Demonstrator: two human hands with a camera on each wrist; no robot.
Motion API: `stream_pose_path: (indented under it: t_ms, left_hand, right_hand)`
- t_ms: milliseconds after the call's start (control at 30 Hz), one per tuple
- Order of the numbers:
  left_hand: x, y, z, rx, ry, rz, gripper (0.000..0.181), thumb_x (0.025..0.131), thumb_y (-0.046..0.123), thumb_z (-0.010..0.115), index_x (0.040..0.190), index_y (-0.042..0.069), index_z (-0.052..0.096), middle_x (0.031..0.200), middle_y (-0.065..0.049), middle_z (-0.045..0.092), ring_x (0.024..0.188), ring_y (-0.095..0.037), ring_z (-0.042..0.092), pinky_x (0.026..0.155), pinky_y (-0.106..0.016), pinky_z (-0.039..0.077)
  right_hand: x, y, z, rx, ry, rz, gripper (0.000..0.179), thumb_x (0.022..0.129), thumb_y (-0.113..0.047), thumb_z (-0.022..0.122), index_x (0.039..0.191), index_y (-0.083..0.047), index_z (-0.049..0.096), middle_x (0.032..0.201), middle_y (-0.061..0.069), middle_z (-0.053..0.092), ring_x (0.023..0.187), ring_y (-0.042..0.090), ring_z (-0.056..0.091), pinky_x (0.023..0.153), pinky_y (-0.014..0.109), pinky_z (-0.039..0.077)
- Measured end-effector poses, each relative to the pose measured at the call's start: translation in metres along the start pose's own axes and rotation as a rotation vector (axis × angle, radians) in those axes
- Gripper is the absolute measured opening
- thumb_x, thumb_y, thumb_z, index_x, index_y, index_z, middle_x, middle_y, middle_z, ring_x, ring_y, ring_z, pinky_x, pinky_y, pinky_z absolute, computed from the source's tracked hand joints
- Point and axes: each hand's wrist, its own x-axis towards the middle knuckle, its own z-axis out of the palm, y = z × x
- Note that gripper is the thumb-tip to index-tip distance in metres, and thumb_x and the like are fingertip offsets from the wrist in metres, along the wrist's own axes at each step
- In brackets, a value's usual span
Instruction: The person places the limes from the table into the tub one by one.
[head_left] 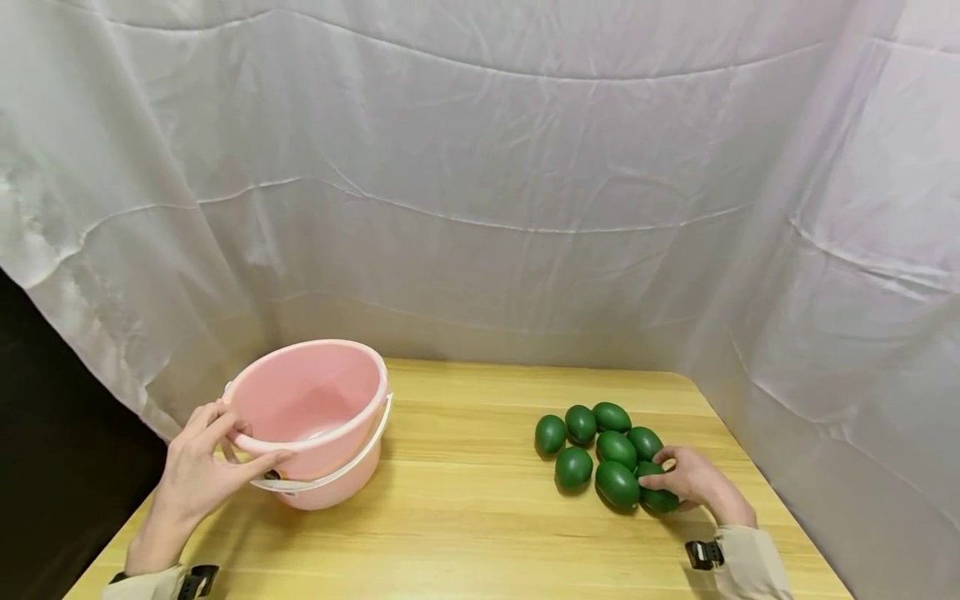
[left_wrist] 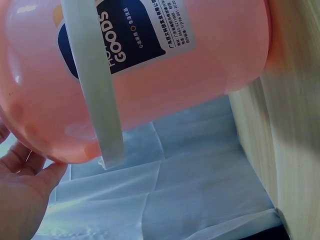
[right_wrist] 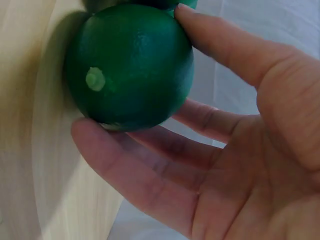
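Observation:
At the left of the table stands a pink bucket [head_left: 322,392], its white handle [head_left: 341,473] hanging down around its side. My left hand [head_left: 197,473] grips the near-left rim, thumb outside and fingers reaching over the edge. In the left wrist view the bucket's side shows a dark label [left_wrist: 132,35]. At the right, my right hand [head_left: 699,483] holds a dark green avocado [right_wrist: 135,70] between thumb and fingers; its pale stem nub faces the wrist camera. That avocado lies at the near right of a group of several similar avocados [head_left: 617,450].
The wooden table [head_left: 450,533] carries the bucket and the avocados. Grey-white cloth [head_left: 480,167] hangs behind and along the right side of the table. Dark material [head_left: 60,450] shows at the lower left. Black bands sit on both wrists.

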Motion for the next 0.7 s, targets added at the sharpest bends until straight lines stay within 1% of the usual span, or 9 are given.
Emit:
stream_pose_path:
  t_ms: [167, 267, 333, 467, 600, 700]
  left_hand:
    - [0.0000, -0.0008, -0.0005, -0.001, -0.009, -0.011, 0.054, 0.037, 0.022, 0.099, 0.073, 0.018, 0.059, 0.085, 0.003, 0.050, 0.089, 0.001, 0.040, 0.073, -0.015, 0.032]
    - [-0.0004, -0.0006, -0.0006, 0.003, -0.008, -0.017, 0.053, 0.038, 0.023, 0.099, 0.072, 0.019, 0.059, 0.084, 0.004, 0.050, 0.090, 0.001, 0.040, 0.073, -0.015, 0.032]
    - [-0.0001, -0.0003, -0.0003, 0.005, -0.006, -0.012, 0.053, 0.038, 0.022, 0.099, 0.072, 0.018, 0.059, 0.082, 0.005, 0.049, 0.090, 0.001, 0.040, 0.073, -0.016, 0.032]
    - [0.0011, 0.0006, -0.0003, 0.011, -0.008, 0.001, 0.053, 0.038, 0.021, 0.098, 0.072, 0.017, 0.058, 0.081, 0.006, 0.049, 0.091, 0.002, 0.040, 0.073, -0.017, 0.033]
    - [0.0014, 0.0008, -0.0002, 0.011, -0.005, 0.002, 0.052, 0.038, 0.020, 0.098, 0.073, 0.016, 0.058, 0.080, 0.007, 0.049, 0.090, 0.001, 0.040, 0.074, -0.016, 0.032]
    - [0.0005, 0.0009, -0.0001, 0.010, -0.010, -0.011, 0.052, 0.039, 0.020, 0.098, 0.073, 0.018, 0.058, 0.081, 0.008, 0.048, 0.089, 0.002, 0.039, 0.072, -0.016, 0.032]
  right_hand:
    - [0.0001, 0.0006, 0.0012, 0.014, -0.013, 0.032, 0.058, 0.084, -0.024, 0.075, 0.122, 0.011, 0.049, 0.109, 0.027, 0.058, 0.084, 0.024, 0.065, 0.061, 0.041, 0.058]
    - [0.0010, 0.0025, 0.0014, -0.010, -0.008, 0.024, 0.056, 0.084, -0.023, 0.073, 0.121, 0.011, 0.050, 0.106, 0.026, 0.059, 0.082, 0.025, 0.065, 0.058, 0.042, 0.058]
    - [0.0013, 0.0039, 0.0013, -0.017, -0.002, 0.028, 0.056, 0.084, -0.024, 0.073, 0.122, 0.009, 0.050, 0.107, 0.027, 0.058, 0.083, 0.025, 0.064, 0.058, 0.042, 0.057]
    - [0.0012, 0.0057, -0.0013, -0.024, 0.033, 0.012, 0.060, 0.084, -0.025, 0.072, 0.127, 0.009, 0.048, 0.112, 0.032, 0.056, 0.087, 0.029, 0.064, 0.059, 0.041, 0.057]
    - [0.0008, 0.0054, -0.0051, -0.040, 0.087, -0.031, 0.063, 0.085, -0.025, 0.070, 0.130, 0.010, 0.045, 0.115, 0.034, 0.056, 0.090, 0.032, 0.062, 0.062, 0.039, 0.055]
    - [0.0017, 0.0054, -0.0067, -0.076, 0.139, -0.054, 0.063, 0.084, -0.029, 0.070, 0.130, 0.007, 0.046, 0.112, 0.031, 0.058, 0.087, 0.029, 0.061, 0.064, 0.037, 0.051]
